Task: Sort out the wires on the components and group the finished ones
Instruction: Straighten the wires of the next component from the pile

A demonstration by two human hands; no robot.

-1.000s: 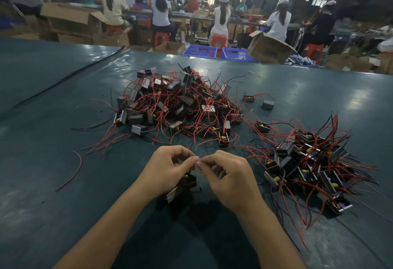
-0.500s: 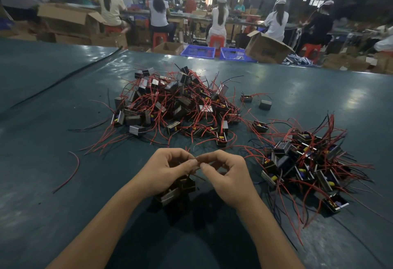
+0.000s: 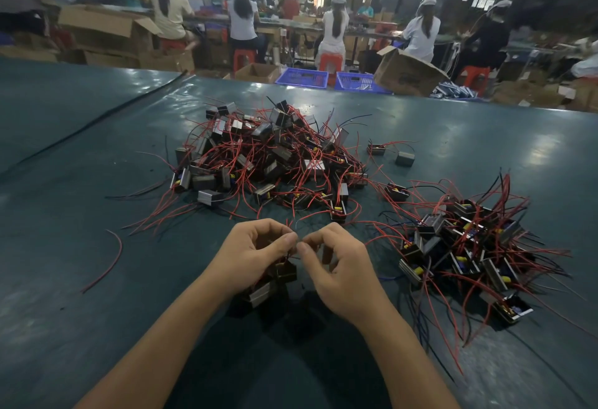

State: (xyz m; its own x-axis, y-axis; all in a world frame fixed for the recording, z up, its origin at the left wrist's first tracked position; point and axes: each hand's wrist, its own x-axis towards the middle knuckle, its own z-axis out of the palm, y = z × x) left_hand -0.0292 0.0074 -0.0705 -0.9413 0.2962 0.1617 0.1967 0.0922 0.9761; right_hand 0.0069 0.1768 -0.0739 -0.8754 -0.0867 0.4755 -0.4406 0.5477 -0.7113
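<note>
Pinching component (image 3: 286,271) wires (image 3: 293,249), left hand (image 3: 255,256) and right hand (image 3: 343,276) fingers (image 3: 311,240) curl; blue crates' (image 3: 302,78) contents unclear.

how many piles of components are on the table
2. A big pile lies straight ahead, farther off; a smaller pile lies right of the right hand. Strays sit between them, and the left hand holds one component. No other pile seems hidden.

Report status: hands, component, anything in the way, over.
Left hand holds component, pinching its wires. Right hand pinches same wires. Tangled pile ahead, second pile right; neither blocks the hands.
</note>
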